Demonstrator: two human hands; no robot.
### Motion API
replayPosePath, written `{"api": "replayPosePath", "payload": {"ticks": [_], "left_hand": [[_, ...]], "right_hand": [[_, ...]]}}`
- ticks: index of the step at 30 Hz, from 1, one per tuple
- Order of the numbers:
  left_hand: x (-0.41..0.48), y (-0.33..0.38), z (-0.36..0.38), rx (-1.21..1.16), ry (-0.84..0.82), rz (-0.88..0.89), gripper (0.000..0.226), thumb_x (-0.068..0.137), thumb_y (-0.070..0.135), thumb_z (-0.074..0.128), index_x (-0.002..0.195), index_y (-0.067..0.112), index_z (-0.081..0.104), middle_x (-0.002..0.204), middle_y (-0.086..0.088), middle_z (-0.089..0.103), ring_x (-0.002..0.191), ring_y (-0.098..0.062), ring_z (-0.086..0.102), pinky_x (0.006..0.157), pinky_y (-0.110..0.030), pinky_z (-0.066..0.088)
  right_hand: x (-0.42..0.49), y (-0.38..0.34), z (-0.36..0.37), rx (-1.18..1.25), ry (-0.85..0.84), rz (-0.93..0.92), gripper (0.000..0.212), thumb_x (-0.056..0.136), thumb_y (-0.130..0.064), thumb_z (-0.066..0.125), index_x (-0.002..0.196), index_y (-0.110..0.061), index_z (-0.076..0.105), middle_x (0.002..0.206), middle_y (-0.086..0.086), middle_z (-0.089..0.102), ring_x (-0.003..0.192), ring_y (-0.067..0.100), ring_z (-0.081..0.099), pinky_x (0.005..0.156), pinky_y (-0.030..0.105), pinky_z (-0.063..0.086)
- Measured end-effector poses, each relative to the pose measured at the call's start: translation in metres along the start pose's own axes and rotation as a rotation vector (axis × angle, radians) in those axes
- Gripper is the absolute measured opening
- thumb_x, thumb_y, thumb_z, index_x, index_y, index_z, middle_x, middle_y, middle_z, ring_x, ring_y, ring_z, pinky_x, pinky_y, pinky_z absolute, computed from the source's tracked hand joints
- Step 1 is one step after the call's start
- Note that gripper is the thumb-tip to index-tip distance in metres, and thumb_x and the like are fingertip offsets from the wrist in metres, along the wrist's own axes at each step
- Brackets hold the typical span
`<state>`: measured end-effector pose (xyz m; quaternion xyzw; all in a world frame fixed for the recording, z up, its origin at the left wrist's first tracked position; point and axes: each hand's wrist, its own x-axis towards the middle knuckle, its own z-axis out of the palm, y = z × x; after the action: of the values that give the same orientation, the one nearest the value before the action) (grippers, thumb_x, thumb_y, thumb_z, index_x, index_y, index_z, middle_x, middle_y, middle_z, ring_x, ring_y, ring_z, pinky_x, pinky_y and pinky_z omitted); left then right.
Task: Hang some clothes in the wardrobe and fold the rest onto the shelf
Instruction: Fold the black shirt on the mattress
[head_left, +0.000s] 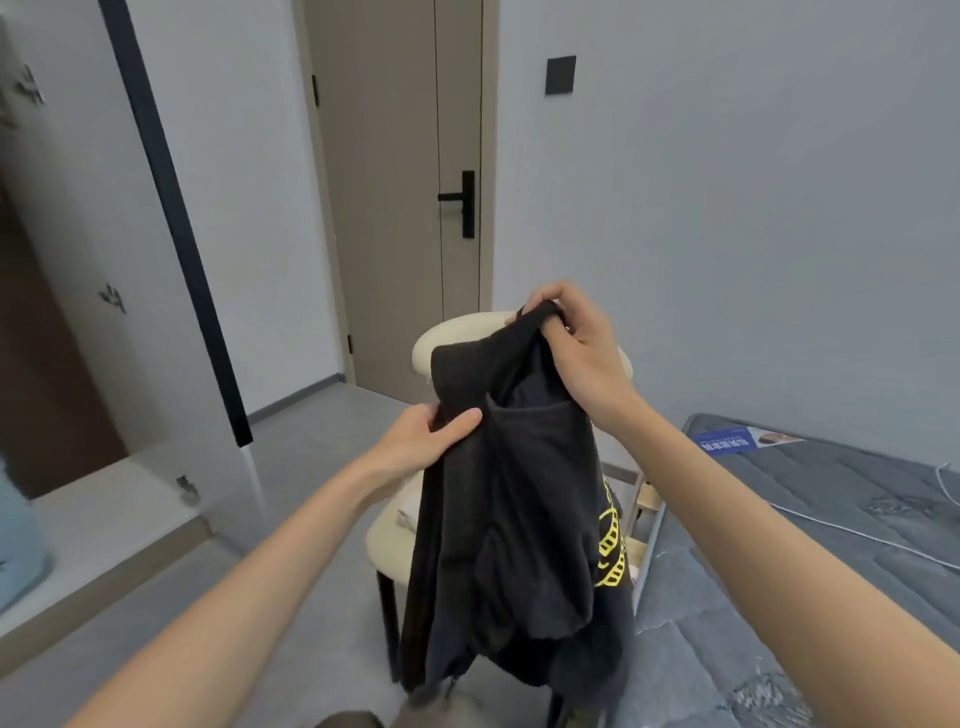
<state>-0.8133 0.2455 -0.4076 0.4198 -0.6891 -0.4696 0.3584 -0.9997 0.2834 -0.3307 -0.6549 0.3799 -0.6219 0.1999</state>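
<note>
A black garment (519, 519) with a yellow print on its right side hangs in front of me over a cream chair. My right hand (576, 338) grips its top edge, fingers curled round the bunched fabric. Lower and to the left, my left hand (426, 441) pinches the cloth's left side between thumb and fingers. The garment droops down past the chair seat. The wardrobe (78, 364) stands at the left with its white door swung open.
The cream chair (395, 540) with dark legs stands behind the garment. A grey mattress (831, 519) with a white cable and a blue label fills the right. A closed beige door (395, 208) with a black handle is straight ahead. Something light blue lies at the far left.
</note>
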Motion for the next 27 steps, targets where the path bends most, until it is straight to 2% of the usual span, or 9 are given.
{"api": "replayPosePath", "payload": {"ticks": [3,5,10,13,15,18,22,25,27], "left_hand": [[-0.010,0.020,-0.019,-0.024,0.227,0.147,0.019,0.089,0.041,0.060,0.105,0.031,0.060,0.098,0.021,0.065,0.083,0.014,0.061,0.066,-0.005,0.047],[-0.018,0.040,-0.038,-0.008,0.335,0.246,0.015,0.091,0.035,0.059,0.105,0.030,0.060,0.096,0.021,0.064,0.079,0.016,0.061,0.061,-0.001,0.044],[-0.033,0.086,-0.069,0.157,0.311,0.322,0.003,0.092,0.041,0.054,0.093,0.040,0.057,0.089,0.022,0.064,0.075,0.012,0.062,0.056,-0.003,0.045],[-0.040,0.099,-0.077,0.214,0.290,0.351,0.006,0.093,0.040,0.053,0.090,0.041,0.058,0.078,0.025,0.067,0.074,0.012,0.062,0.055,-0.003,0.044],[-0.048,0.103,-0.084,0.235,0.255,0.348,0.009,0.094,0.039,0.051,0.090,0.040,0.059,0.078,0.028,0.067,0.076,0.009,0.064,0.058,-0.005,0.046],[-0.059,0.103,-0.095,0.253,0.210,0.339,0.012,0.095,0.038,0.049,0.093,0.036,0.061,0.083,0.019,0.070,0.080,0.002,0.066,0.062,-0.008,0.048],[-0.067,0.087,-0.106,0.296,0.251,0.298,0.011,0.093,0.041,0.051,0.097,0.033,0.058,0.091,0.017,0.066,0.083,-0.003,0.065,0.061,-0.008,0.048],[-0.080,0.054,-0.112,0.377,0.289,0.244,0.036,0.087,0.044,0.062,0.117,0.032,0.046,0.101,0.026,0.054,0.088,0.008,0.056,0.062,-0.005,0.045],[-0.091,0.019,-0.115,0.377,0.247,0.176,0.053,0.083,0.038,0.069,0.126,0.030,0.039,0.108,0.024,0.051,0.095,0.010,0.053,0.067,-0.003,0.044]], "right_hand": [[0.007,-0.010,0.005,-0.143,0.017,-0.038,0.033,0.090,0.008,0.036,0.092,-0.018,0.055,0.088,-0.009,0.060,0.085,0.005,0.055,0.076,0.013,0.042],[0.011,-0.016,0.006,-0.240,-0.013,-0.017,0.031,0.092,0.005,0.035,0.101,-0.017,0.055,0.090,-0.013,0.057,0.087,0.004,0.053,0.072,0.008,0.040],[0.015,-0.040,0.029,-0.233,-0.299,0.056,0.033,0.097,-0.011,0.041,0.126,-0.025,0.041,0.113,-0.011,0.052,0.103,0.006,0.053,0.078,0.011,0.044],[0.012,-0.049,0.055,-0.221,-0.297,-0.036,0.039,0.098,-0.037,0.047,0.133,-0.024,0.038,0.117,-0.013,0.053,0.105,-0.001,0.053,0.079,0.011,0.044],[0.011,-0.051,0.068,-0.187,-0.214,-0.052,0.040,0.097,-0.043,0.047,0.130,-0.022,0.043,0.111,-0.016,0.055,0.099,-0.005,0.054,0.075,0.010,0.044],[0.014,-0.049,0.082,-0.143,-0.196,-0.061,0.026,0.097,-0.039,0.049,0.115,-0.021,0.049,0.098,-0.017,0.057,0.087,-0.008,0.057,0.066,0.007,0.045],[0.024,-0.051,0.103,-0.143,-0.179,-0.096,0.016,0.100,-0.033,0.044,0.101,-0.020,0.054,0.088,-0.014,0.058,0.081,-0.003,0.058,0.067,0.011,0.045],[0.038,-0.055,0.118,-0.129,-0.120,-0.085,0.021,0.101,-0.032,0.043,0.099,-0.016,0.056,0.086,-0.012,0.059,0.081,0.002,0.057,0.070,0.014,0.046],[0.051,-0.057,0.123,-0.112,-0.064,-0.071,0.022,0.100,-0.031,0.044,0.097,-0.014,0.057,0.084,-0.011,0.058,0.079,0.002,0.055,0.068,0.009,0.043]]}}
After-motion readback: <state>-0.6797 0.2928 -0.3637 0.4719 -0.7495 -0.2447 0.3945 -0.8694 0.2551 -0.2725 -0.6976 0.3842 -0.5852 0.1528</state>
